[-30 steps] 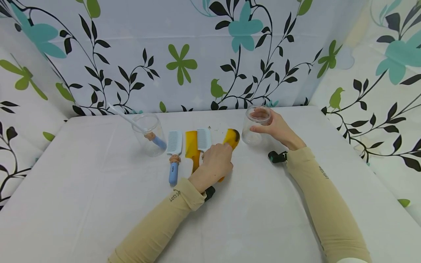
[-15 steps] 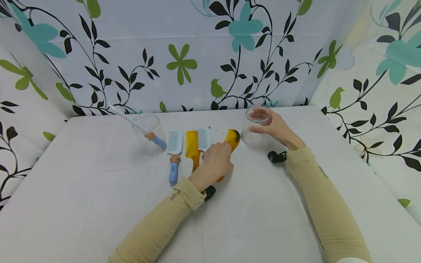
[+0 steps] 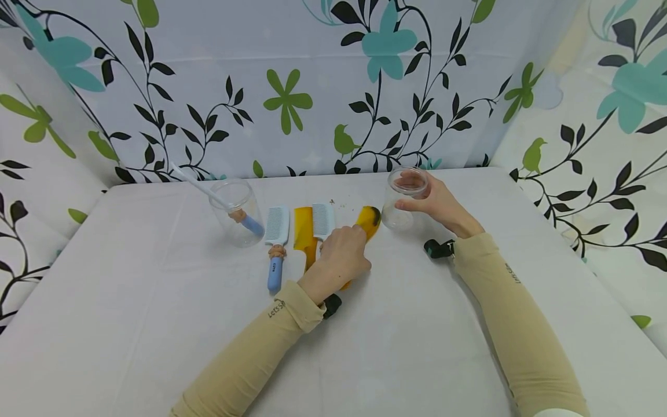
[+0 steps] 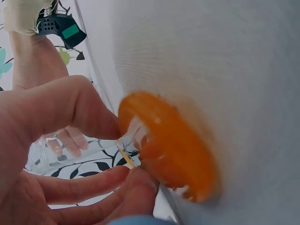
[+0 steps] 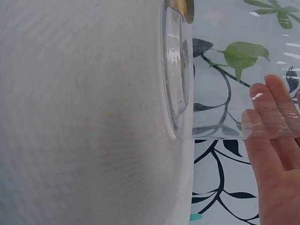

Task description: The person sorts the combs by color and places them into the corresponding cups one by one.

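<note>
My left hand pinches a yellow hair tool with a rounded, dark-patched end, close over the table. In the left wrist view, its looped orange handle end sticks out past the thumb and fingers. My right hand holds a clear jar by its upper side, thumb in front and fingers behind. The jar's base edge shows in the right wrist view. Left of the left hand lie a yellow comb and a pale blue comb, whose handle is hidden under the hand.
Another pale blue comb with a figure on its blue handle lies farther left. Beyond it stands a second clear jar, with a blue-handled stick leaning in it. A patterned curtain borders the white table at the back.
The yellow hair tool has shifted very slightly towards the front in my left hand. The right hand and its jar stay nearly still.
</note>
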A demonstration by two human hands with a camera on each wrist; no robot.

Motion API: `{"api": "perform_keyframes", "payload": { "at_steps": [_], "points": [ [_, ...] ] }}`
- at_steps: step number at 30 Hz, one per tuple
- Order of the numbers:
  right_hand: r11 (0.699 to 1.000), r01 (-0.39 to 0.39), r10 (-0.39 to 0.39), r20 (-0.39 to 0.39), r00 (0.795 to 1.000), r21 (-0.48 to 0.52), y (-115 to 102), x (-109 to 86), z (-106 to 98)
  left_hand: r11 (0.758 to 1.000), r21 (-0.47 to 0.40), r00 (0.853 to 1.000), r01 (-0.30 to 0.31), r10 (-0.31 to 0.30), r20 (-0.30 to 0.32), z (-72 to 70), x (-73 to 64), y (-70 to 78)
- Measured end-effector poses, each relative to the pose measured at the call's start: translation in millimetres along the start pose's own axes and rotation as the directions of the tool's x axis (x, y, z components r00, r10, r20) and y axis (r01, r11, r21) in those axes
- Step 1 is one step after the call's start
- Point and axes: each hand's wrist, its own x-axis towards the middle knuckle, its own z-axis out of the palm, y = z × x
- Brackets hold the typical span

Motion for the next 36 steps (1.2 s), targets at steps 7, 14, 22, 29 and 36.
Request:
{"api": "perform_keyframes", "payload": {
  "at_steps": [7, 14, 22, 29, 36],
  "points": [
    [1.000, 0.004, -0.004, -0.002, 1.000, -0.009, 0, 1.0, 0, 0.999, -0.042, 0.998, 0.001, 0.002, 0.066, -4.4, 0.4, -2.7],
    [1.000, 0.005, -0.005, -0.003, 1.000, 0.004, 1, 1.9, 1, 0.998, -0.059, 0.995, -0.024, 0.030, 0.097, -7.4, 2.0, -5.4],
    [1.000, 0.011, -0.011, 0.001, 1.000, -0.011, 2, 1.6, 0, 0.987, -0.163, 0.996, -0.012, 0.027, 0.091, -10.9, 4.8, -8.6],
    [1.000, 0.013, -0.013, 0.002, 1.000, -0.003, 2, 0.4, 1, 0.979, -0.201, 0.996, -0.022, 0.040, 0.085, -13.7, 8.4, -12.2],
    [1.000, 0.010, -0.010, 0.002, 1.000, 0.002, 2, 0.4, 1, 0.960, -0.276, 0.996, -0.039, 0.058, 0.061, -19.8, 10.7, -15.4]
  ]
}}
